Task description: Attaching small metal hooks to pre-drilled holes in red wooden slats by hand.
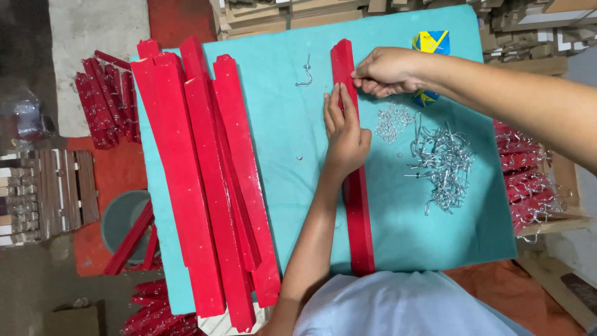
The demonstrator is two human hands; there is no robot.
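I see a long red strip (359, 211) lying lengthwise on the teal table (286, 162). My left hand (344, 134) presses flat on it; my right hand (387, 70) pinches its far end.

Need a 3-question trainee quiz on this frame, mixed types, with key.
1. True or false: the left hand lies flat on the red strip.
2. Where is the hook pile? A) left of the strip B) right of it
3. Fill in: the right hand pinches the strip near its ____ end.

Key: 1 true; 2 B; 3 far
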